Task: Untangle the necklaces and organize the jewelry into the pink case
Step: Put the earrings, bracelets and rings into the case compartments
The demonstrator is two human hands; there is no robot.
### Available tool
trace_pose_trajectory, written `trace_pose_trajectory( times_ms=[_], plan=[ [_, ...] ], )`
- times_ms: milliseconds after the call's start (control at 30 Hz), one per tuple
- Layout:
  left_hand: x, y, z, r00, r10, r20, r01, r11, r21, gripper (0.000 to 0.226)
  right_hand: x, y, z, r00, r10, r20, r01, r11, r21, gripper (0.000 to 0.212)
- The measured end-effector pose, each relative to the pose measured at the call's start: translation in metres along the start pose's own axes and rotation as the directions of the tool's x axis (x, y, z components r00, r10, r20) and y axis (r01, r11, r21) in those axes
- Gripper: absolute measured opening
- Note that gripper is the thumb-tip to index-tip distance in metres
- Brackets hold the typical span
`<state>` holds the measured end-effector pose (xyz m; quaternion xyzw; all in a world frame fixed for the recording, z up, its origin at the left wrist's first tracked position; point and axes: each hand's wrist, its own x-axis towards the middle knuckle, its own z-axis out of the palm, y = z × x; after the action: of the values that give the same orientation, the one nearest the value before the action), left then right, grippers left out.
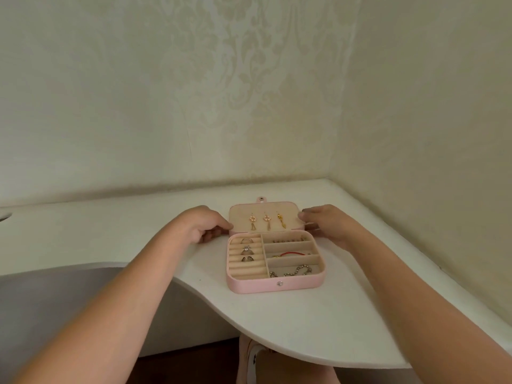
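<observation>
Open pink case (249,287), rings (246,250) in left slots, chains (293,271) right, earrings (266,220) on lid (240,214), left hand (203,224) and right hand (328,223) pinching lid edges

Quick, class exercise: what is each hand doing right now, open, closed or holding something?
Left hand: pinches the left edge of the pink case's lid.
Right hand: pinches the lid's right edge.

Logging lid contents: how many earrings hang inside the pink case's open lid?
3, in one row on the lid: the left pink flower earring, the middle pink flower earring, and the gold earring at right. None looks hidden.
</observation>
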<state>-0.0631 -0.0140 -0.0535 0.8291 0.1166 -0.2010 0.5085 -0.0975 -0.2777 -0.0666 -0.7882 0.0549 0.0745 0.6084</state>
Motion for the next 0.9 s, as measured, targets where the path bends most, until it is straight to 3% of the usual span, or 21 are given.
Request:
trace_pose_trajectory(
  times_ms=[67,200,333,433,567,600,667,733,800,900],
  plan=[
    [0.0,-0.003,0.003,0.999,0.041,0.02,-0.039,0.997,-0.059,0.015,-0.001,0.0,0.001,1.0,-0.005,0.021,0.003,0.998,0.068,0.02],
    [-0.014,-0.008,0.01,0.973,0.229,-0.007,-0.217,0.913,-0.345,0.025,-0.007,-0.004,-0.001,0.995,-0.098,0.035,0.09,0.98,0.176,0.034],
    [-0.035,-0.013,0.011,0.906,0.401,-0.135,-0.423,0.854,-0.301,0.023,-0.021,-0.006,-0.009,0.974,-0.222,0.038,0.207,0.949,0.238,0.029],
    [-0.052,-0.011,0.011,0.886,0.439,-0.148,-0.46,0.799,-0.387,0.018,-0.032,-0.005,-0.011,0.961,-0.272,0.057,0.242,0.919,0.311,0.033],
    [-0.073,-0.006,0.019,0.879,0.468,-0.091,-0.446,0.739,-0.504,0.038,-0.047,-0.002,-0.007,0.948,-0.308,0.073,0.259,0.887,0.383,0.047],
    [-0.077,-0.008,0.023,0.86,0.507,-0.062,-0.479,0.76,-0.438,0.043,-0.051,0.0,-0.005,0.945,-0.316,0.082,0.265,0.89,0.37,0.05],
    [-0.08,-0.022,0.033,0.794,0.607,0.013,-0.606,0.794,-0.043,0.055,-0.058,0.007,-0.003,0.942,-0.316,0.113,0.278,0.923,0.266,0.052],
    [-0.082,-0.041,0.041,0.724,0.675,0.141,-0.684,0.676,0.276,0.06,-0.065,0.014,-0.002,0.94,-0.295,0.171,0.274,0.952,0.136,0.045],
    [-0.084,-0.049,0.043,0.716,0.663,0.218,-0.689,0.618,0.379,0.075,-0.067,0.017,-0.003,0.93,-0.294,0.219,0.279,0.955,0.097,0.035],
    [-0.091,-0.039,0.043,0.762,0.59,0.267,-0.614,0.528,0.587,0.088,-0.065,0.019,-0.004,0.921,-0.327,0.211,0.314,0.945,0.092,0.022]
  ],
)
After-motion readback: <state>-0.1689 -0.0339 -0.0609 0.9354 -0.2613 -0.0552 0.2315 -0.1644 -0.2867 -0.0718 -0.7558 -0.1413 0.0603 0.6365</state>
